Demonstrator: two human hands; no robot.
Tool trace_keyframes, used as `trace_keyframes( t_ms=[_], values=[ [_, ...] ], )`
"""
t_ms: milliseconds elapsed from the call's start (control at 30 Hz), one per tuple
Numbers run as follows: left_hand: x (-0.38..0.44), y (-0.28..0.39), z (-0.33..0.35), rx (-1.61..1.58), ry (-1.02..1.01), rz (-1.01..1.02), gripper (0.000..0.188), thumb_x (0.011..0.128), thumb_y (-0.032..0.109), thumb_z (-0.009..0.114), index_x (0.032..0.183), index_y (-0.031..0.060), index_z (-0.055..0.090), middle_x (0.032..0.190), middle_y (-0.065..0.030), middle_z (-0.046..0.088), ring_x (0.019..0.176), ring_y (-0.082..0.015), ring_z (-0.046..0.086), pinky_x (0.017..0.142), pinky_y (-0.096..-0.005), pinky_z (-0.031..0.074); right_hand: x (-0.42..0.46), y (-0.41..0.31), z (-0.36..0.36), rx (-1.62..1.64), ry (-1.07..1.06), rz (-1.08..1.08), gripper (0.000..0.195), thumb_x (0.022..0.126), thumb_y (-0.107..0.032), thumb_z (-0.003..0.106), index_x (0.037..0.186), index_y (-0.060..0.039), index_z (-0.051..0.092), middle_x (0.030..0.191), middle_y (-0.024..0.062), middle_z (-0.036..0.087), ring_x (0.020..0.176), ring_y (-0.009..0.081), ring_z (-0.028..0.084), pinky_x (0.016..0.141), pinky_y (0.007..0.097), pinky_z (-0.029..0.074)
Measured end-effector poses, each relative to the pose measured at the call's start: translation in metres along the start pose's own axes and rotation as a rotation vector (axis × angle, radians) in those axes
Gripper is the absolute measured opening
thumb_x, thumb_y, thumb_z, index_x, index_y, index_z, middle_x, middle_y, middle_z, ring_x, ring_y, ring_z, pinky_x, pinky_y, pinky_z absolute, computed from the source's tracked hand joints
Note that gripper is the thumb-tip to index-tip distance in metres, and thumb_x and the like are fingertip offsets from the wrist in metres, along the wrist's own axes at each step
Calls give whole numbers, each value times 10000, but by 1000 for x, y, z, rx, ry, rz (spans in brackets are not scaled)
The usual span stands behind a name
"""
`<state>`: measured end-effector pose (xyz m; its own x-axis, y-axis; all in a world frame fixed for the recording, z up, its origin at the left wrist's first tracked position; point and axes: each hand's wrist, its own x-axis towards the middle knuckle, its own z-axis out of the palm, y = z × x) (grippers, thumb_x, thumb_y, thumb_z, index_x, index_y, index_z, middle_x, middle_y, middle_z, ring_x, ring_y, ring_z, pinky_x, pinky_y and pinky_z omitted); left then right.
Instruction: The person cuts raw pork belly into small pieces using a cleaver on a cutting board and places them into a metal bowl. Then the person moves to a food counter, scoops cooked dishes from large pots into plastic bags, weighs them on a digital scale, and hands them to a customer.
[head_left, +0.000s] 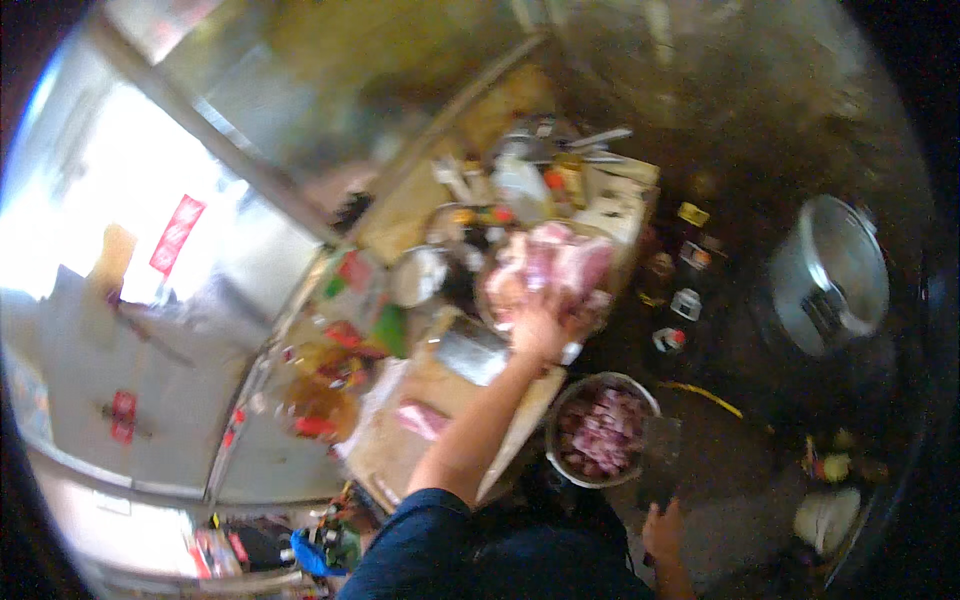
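Note:
My left hand (541, 330) is on a heap of large raw meat pieces (559, 255) in a wide bowl. Blur hides whether its fingers grip any piece. Low at the right, my right hand (661, 529) holds what looks like a cleaver (663, 444), its dark broad blade pointing away from me. Beside that blade stands a round metal pot (556, 457) filled with cut meat chunks (606, 431). Under my left forearm lies a wooden cutting board (409, 457) with a strip of raw meat (421, 418). A flat shiny metal piece (471, 354) rests at the board's far end.
Bottles (521, 187) and utensils crowd the table's far end. A pale bowl (416, 277) and bags of food (322, 405) line its left side. On the dark floor are several bottles (686, 304), a yellow strip (705, 397) and a large metal pot (829, 277).

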<state>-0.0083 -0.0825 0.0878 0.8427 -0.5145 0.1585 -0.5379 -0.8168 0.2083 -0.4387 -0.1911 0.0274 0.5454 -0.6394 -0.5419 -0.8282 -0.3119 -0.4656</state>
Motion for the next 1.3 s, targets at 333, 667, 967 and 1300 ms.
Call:
trace_keyframes(
  t_ms=[333,667,967,1300],
  values=[
    [-249,-133,16,113,-326,-570,491,920,481,469,1297,182,561,1438,-93,430,1375,-335,314,1075,-539,287,21,-78,-1,39,50,-306,526,920,-259,567,1267,124,473,975,332,631,924,486,604,815,510,475],
    [-316,-159,33,-16,25,-503,310,785,272,646,1057,122,626,1153,-96,559,1176,-330,471,943,-484,407,19,-109,20,-162,-122,-454,539,894,-283,571,1270,92,484,940,341,630,884,496,604,785,516,477],
    [-351,-193,15,-108,148,-940,543,712,246,710,1203,109,522,1097,-227,568,974,-401,583,826,-482,494,4,-128,34,-214,-233,-562,573,848,-306,593,1278,53,471,935,341,625,869,500,606,805,540,472],
    [-379,-165,-16,-110,-43,-937,577,735,227,672,1279,171,487,1104,-198,594,989,-410,597,846,-493,493,14,-122,58,-190,-275,-765,573,912,-337,554,1359,1,436,1297,311,493,1203,473,470,1006,479,410]
  ],
)
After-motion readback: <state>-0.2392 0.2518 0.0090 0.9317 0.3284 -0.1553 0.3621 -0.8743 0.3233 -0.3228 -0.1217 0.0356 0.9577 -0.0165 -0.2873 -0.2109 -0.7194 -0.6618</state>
